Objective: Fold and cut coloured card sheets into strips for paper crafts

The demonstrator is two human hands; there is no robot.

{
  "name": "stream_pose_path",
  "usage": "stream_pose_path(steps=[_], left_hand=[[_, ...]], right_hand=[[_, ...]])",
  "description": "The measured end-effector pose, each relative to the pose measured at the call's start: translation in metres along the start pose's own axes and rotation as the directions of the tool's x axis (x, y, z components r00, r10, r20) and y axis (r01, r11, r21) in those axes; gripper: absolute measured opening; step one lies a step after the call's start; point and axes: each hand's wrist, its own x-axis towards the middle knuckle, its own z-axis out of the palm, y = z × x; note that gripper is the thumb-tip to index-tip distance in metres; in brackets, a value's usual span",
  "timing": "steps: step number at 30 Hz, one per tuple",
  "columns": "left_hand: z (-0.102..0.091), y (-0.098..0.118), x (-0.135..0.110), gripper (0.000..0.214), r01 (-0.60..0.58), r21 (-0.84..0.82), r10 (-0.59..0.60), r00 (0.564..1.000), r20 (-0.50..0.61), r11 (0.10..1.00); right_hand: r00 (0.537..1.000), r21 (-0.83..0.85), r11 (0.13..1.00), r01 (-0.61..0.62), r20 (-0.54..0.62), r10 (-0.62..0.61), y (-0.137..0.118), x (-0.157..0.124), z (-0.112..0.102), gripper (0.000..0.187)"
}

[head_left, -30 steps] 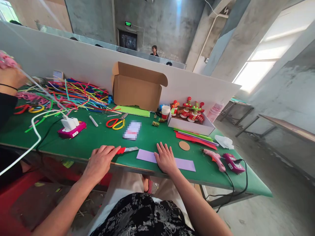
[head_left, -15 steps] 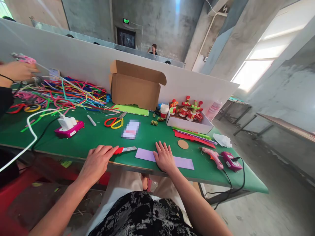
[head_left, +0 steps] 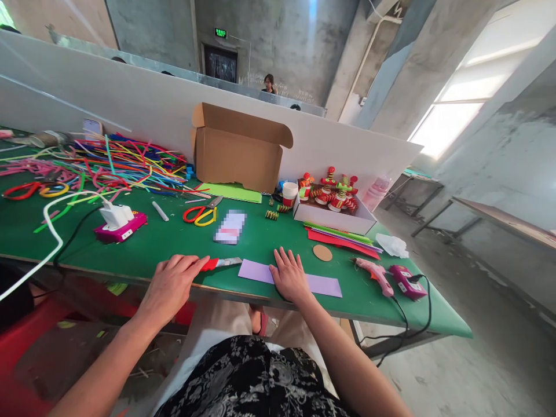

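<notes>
Near the front edge of the green table, a strip of purple paper (head_left: 324, 285) lies flat. My right hand (head_left: 290, 276) rests on its middle with the fingers spread, holding nothing. To the left, my left hand (head_left: 172, 288) is wrapped around the red handle of a utility knife (head_left: 226, 262). The knife lies low over the table, its blade pointing right and its tip close to the strip's left end. Beyond the strip's right half lies a round brown disc (head_left: 322, 252).
Scissors (head_left: 203, 214), a power strip (head_left: 120, 227) and a heap of pipe cleaners (head_left: 134, 165) spread leftward. Behind stand an open cardboard box (head_left: 238, 150) and a white box of figures (head_left: 334, 214). On the right lie coloured sheets (head_left: 343, 243) and a pink glue gun (head_left: 374, 277).
A neighbour's hand holding a pink glue gun at the far left has left the view. The person in the background has lowered their hand. Both my hands stay in place.
</notes>
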Motion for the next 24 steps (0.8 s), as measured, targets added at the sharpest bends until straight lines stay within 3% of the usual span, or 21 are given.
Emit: stream_pose_path(steps=[13, 24], left_hand=[[0.001, 0.001, 0.0, 0.053, -0.029, 0.013, 0.029, 0.999, 0.025, 0.999], [0.006, -0.007, -0.011, 0.058, -0.126, -0.06, 0.13, 0.988, 0.084, 0.99]], right_hand=[[1.0, 0.002, 1.0, 0.011, -0.009, -0.011, 0.002, 0.001, 0.003, 0.058], [1.0, -0.005, 1.0, 0.01, -0.018, -0.01, 0.001, 0.001, 0.003, 0.058]])
